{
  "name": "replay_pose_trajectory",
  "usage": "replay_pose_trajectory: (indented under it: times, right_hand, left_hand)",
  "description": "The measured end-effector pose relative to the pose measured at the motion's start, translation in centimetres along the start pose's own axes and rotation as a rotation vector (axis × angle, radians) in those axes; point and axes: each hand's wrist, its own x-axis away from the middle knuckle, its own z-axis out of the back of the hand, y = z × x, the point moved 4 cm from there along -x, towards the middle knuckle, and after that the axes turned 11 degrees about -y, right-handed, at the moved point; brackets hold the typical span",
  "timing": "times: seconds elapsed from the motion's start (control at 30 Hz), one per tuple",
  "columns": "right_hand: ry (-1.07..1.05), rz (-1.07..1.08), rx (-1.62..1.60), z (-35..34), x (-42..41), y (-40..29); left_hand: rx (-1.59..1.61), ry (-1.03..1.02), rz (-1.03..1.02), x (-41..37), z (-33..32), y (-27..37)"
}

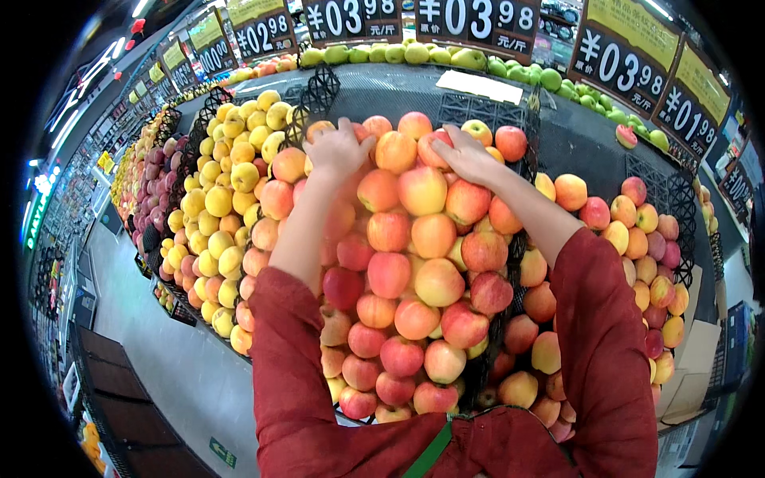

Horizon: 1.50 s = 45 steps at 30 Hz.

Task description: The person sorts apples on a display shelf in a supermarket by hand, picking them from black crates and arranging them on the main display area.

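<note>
A sloping pile of red and yellow apples [388,275] lies before me. Both my arms, in dark red sleeves, reach over it to its upper rows. My left hand [337,149] rests at the upper left of the pile, its fingers over an orange-red apple; whether it grips one is unclear. My right hand [469,154] touches a red apple [431,150] near the top of the pile, fingers spread along its right side. A large yellow-red apple [422,191] sits just below and between the two hands.
Yellow apples [219,202] fill the section at left, behind black plastic lattice dividers [323,83]. More mixed apples [571,192] lie at right. Price signs [478,24] and a row of green fruit [394,54] line the back. A white sheet [480,86] lies on the dark shelf.
</note>
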Motion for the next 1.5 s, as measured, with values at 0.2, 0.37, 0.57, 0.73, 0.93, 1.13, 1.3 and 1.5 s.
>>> replay_pose_trajectory:
  times: [0.2,0.37,0.57,0.73,0.93,1.13,1.3,1.5]
  right_hand:
    - [0.092,0.19,-0.104,3.5,3.4,1.1]
    - [0.121,0.082,-0.122,9.2,10.9,1.7]
    - [0.071,-0.065,0.082,11.4,20.6,5.8]
    - [0.072,-0.048,0.062,9.6,25.9,7.8]
    - [-0.087,-0.109,0.124,10.1,28.7,5.7]
    - [-0.42,-0.198,0.425,7.1,39.8,0.8]
    - [-0.372,-0.317,0.243,5.4,40.9,2.0]
    - [-0.133,-0.01,0.412,9.8,33.3,-2.4]
  left_hand:
    - [-0.258,0.165,0.09,-0.5,-0.8,2.6]
    - [-0.058,-0.06,0.158,0.0,0.0,1.4]
    - [0.004,-0.087,0.131,-0.5,-2.3,0.4]
    - [-0.022,-0.068,0.163,-0.8,-2.6,1.4]
    - [0.049,0.097,-0.08,0.7,-7.8,-6.5]
    - [-0.381,0.076,-0.352,9.8,-3.6,3.4]
    - [0.248,0.182,-0.273,13.4,-1.7,5.8]
    - [0.309,0.172,-0.523,16.4,1.3,13.1]
